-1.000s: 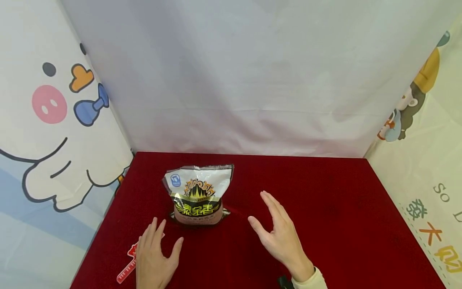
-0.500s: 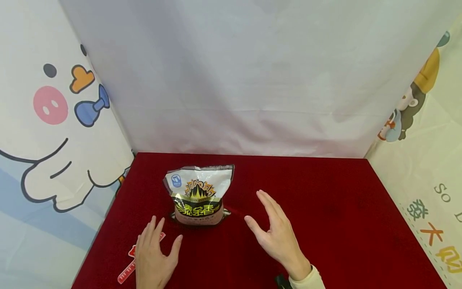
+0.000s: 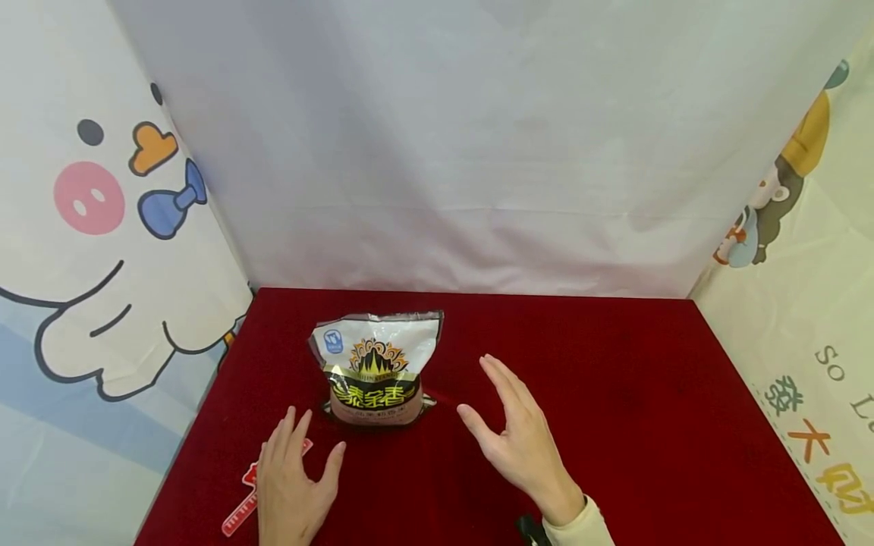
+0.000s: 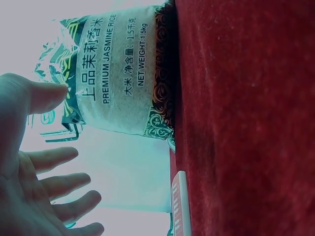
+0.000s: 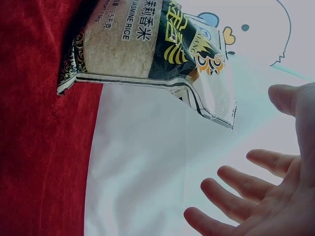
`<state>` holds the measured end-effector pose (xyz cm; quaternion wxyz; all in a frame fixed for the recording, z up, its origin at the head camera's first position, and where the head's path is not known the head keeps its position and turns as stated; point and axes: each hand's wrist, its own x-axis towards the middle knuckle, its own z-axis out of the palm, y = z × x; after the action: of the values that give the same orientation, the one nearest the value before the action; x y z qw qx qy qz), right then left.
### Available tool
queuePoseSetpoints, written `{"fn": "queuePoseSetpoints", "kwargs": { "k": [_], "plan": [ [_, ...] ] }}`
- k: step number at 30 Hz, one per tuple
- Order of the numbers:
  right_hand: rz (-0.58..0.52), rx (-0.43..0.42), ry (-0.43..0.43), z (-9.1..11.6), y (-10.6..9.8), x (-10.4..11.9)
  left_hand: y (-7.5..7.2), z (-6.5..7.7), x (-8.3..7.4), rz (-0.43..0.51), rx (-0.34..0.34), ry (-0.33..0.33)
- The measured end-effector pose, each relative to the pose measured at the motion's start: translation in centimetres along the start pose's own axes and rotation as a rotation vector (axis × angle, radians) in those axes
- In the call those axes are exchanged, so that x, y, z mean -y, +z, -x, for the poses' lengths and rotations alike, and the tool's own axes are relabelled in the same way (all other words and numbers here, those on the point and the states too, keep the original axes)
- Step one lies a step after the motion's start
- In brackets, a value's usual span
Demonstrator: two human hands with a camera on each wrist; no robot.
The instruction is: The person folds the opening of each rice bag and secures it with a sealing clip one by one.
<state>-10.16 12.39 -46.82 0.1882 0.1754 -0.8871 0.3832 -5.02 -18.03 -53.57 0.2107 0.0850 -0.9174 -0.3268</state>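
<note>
Left hand (image 3: pixel 292 481) and right hand (image 3: pixel 522 447) hovered, spread wide; rice bag (image 3: pixel 375 371) stood upright farther off, red strip (image 3: pixel 240 513) lay left.

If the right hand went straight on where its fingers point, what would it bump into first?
Likely the white backdrop: in the head view, the right hand seems aimed just right of the rice bag, though depth is unclear.

The bag (image 3: pixel 375 371) stands on the surface (image 3: pixel 635 402), ahead of and between the left grip (image 3: pixel 293 479) and the right grip (image 3: pixel 520 446); the strip (image 3: pixel 240 514) lies below the left grip, showing on both sides.
</note>
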Motion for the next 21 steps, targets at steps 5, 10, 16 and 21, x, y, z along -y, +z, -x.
{"fn": "queuePoseSetpoints", "kwargs": {
  "k": [5, 10, 16, 21],
  "plan": [
    [-0.009, 0.01, 0.014, -0.2, 0.14, 0.32, -0.05, -0.1, 0.05, 0.003, 0.01, -0.012],
    [-0.005, 0.006, 0.014, -0.45, 0.22, 0.57, -0.01, -0.14, 0.04, 0.019, -0.02, 0.01],
    [-0.001, 0.01, 0.014, -0.76, 0.14, 0.86, -0.23, -0.1, -0.25, 0.019, -0.016, -0.001],
    [-0.008, 0.024, 0.024, -0.8, 0.23, 0.97, -0.3, -0.02, -0.47, 0.015, -0.005, -0.017]
  ]
}}
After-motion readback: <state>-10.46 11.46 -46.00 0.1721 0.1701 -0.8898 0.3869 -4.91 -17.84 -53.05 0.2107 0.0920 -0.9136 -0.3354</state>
